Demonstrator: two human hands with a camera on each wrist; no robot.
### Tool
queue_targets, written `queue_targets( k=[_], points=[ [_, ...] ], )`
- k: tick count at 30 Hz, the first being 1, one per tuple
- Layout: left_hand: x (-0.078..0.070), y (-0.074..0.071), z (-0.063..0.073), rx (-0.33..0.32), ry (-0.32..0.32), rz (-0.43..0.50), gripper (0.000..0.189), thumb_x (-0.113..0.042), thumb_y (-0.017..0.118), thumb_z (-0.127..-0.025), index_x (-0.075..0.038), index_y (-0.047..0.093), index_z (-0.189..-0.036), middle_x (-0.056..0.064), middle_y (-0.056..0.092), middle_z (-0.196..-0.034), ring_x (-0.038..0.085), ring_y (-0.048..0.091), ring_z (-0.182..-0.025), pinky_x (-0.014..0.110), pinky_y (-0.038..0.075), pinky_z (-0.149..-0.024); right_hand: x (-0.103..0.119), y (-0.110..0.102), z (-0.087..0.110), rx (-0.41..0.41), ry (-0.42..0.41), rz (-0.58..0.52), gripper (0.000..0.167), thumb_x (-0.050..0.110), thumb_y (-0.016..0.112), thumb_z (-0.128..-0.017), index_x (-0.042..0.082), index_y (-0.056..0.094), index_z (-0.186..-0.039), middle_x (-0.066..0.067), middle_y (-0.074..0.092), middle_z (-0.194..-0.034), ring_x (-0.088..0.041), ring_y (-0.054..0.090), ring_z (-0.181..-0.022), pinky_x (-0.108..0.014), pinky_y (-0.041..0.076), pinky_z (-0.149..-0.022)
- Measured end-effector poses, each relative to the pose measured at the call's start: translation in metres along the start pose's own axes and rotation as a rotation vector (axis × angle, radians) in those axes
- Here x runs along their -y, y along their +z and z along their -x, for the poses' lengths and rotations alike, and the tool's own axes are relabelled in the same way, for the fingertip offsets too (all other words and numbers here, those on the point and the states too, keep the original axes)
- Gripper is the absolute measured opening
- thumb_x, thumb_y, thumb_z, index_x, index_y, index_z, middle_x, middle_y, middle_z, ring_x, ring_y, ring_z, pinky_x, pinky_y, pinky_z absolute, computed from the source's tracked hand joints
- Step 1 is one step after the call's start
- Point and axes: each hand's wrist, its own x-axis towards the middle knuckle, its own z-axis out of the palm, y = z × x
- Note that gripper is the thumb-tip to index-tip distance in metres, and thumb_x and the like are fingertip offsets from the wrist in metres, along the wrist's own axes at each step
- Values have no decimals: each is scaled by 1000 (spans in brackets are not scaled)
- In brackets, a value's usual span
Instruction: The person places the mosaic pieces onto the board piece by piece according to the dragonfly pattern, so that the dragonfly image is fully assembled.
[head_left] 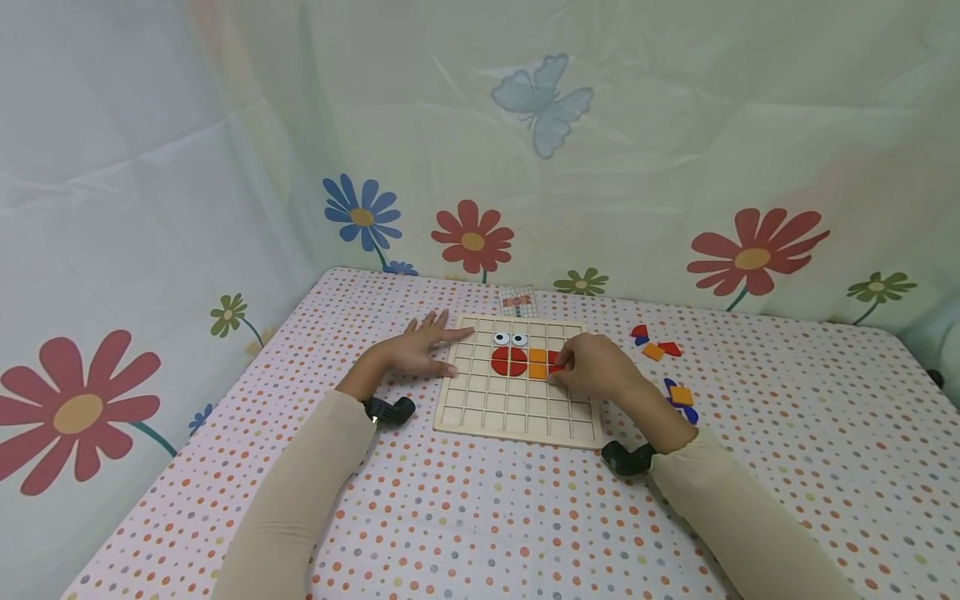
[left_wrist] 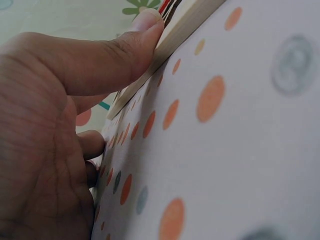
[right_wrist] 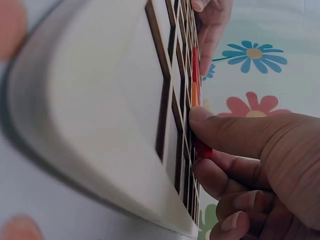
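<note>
A wooden grid board (head_left: 480,408) lies on the table. On it are a round red shape (head_left: 509,361) made of pieces, two googly-eye pieces (head_left: 511,339) above it, and orange pieces (head_left: 537,364) to its right. My right hand (head_left: 600,367) pinches a red piece (right_wrist: 202,149) between thumb and index finger at the board, just right of the orange ones. The hand partly hides that piece. At the board's left edge my left hand (head_left: 414,350) rests with fingers spread, its thumb (left_wrist: 125,57) on the rim.
Loose red, orange and blue pieces (head_left: 653,352) lie right of the board. Nearer, an orange square (head_left: 681,396) lies on blue pieces (head_left: 690,414). A small printed pattern card (head_left: 518,302) is behind the board. A floral curtain (head_left: 637,167) backs the dotted tablecloth (head_left: 480,517).
</note>
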Motion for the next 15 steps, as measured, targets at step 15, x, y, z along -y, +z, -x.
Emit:
queue_targets(
  k=[15],
  points=[
    [-1, 0, 1, 3, 2, -2, 78, -54, 63, -89, -37, 25, -156, 12, -8, -166, 31, -16, -153, 56, -11, -122, -1, 1, 3, -1, -17, 21, 23, 25, 77, -86, 5, 73, -96, -3, 63, -77, -17, 52, -70, -27, 44, -64]
  ],
)
